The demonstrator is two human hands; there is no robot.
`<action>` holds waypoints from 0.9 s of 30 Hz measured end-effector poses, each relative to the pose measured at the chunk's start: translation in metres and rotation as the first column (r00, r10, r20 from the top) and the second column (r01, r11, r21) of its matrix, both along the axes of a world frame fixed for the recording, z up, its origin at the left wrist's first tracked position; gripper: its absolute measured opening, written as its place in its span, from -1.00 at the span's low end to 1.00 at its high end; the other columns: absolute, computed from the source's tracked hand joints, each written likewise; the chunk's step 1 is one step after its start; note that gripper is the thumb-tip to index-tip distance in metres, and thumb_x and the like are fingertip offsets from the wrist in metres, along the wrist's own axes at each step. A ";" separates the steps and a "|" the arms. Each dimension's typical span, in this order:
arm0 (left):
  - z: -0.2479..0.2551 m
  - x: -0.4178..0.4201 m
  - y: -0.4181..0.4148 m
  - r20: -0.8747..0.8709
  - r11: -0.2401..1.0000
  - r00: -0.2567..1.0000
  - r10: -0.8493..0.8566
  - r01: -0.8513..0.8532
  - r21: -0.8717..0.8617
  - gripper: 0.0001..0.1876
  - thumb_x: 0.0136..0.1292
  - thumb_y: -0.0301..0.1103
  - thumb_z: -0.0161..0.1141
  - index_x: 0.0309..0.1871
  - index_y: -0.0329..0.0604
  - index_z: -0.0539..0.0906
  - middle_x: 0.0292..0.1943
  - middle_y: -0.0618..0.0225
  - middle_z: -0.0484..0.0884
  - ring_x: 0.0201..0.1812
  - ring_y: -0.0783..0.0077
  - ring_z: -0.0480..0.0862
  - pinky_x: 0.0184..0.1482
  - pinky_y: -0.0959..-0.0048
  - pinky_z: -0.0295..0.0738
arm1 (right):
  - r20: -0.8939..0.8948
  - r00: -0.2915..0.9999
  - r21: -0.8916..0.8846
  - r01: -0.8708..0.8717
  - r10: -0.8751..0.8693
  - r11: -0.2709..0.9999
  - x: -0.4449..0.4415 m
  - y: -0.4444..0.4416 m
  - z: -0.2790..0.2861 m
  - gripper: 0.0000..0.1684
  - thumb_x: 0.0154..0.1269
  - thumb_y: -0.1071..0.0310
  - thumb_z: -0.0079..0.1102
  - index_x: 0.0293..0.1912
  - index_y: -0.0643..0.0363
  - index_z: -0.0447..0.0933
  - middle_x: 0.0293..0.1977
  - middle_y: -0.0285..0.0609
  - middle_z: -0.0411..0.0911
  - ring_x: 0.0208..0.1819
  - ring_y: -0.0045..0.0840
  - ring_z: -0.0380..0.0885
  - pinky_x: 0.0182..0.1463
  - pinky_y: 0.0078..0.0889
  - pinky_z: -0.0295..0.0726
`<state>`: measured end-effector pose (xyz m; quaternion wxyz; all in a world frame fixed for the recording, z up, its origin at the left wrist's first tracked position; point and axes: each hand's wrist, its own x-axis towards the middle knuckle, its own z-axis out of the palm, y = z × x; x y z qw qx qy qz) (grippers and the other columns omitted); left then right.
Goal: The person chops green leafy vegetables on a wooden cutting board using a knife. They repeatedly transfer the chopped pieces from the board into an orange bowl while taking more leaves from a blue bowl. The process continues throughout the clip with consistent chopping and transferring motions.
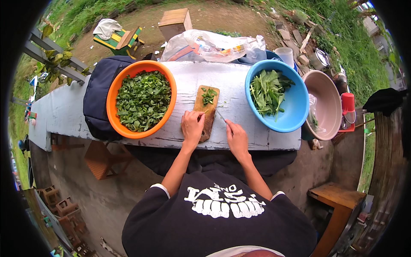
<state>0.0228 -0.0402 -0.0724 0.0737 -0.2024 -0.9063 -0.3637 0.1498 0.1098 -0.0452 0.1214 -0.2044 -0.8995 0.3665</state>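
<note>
A wooden cutting board [210,119] lies on the pale painted table, with a small heap of chopped green leaves [209,96] on its far half. My left hand [193,126] is on the board's left edge, fingertips together by a thin yellowish-green piece, perhaps a stem. In my right hand [237,136] is a knife [220,114], its blade pointing up and left to the board's right edge. An orange basin [110,110] full of chopped leaves stands to the left. On the right, a light blue basin [297,110] holds larger uncut leaves.
A dark blue bag [96,96] lies behind and left of the orange basin. Plastic bags [212,48] lie along the table's far edge. Right of the blue basin are a beige basin [330,109] with a plastic bag in it and a red container [347,102].
</note>
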 end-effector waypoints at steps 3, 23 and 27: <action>0.005 0.002 0.001 -0.007 1.000 1.000 0.002 -0.003 -0.030 -0.88 0.25 -0.32 0.40 -0.24 -0.12 0.82 -0.28 0.30 0.74 -0.12 0.17 0.62 0.01 0.20 0.49 | -0.007 0.997 -0.019 -0.078 0.078 0.997 -0.008 -0.007 0.001 -0.69 0.54 0.29 0.11 0.17 0.04 0.66 -0.26 0.02 0.60 -0.21 -0.02 0.63 -0.10 -0.01 0.60; 0.009 0.005 -0.006 0.061 0.999 0.997 -0.045 0.046 -0.017 -0.83 0.21 -0.39 0.36 -0.15 -0.10 0.85 -0.28 0.36 0.72 -0.09 0.20 0.61 0.02 0.21 0.48 | 0.068 0.989 0.006 -0.136 0.135 0.991 -0.046 -0.021 -0.003 -0.67 0.57 0.25 0.07 0.20 0.00 0.65 -0.32 0.03 0.57 -0.23 -0.02 0.61 -0.12 -0.05 0.58; 0.003 0.007 -0.008 0.047 1.000 0.998 -0.030 0.030 0.008 -0.85 0.21 -0.39 0.36 -0.18 -0.13 0.84 -0.27 0.34 0.74 -0.09 0.19 0.62 0.02 0.21 0.48 | 0.044 0.992 -0.019 -0.115 0.116 0.993 -0.058 -0.024 0.002 -0.68 0.56 0.25 0.08 0.17 0.02 0.67 -0.33 0.03 0.57 -0.24 -0.02 0.60 -0.13 -0.04 0.57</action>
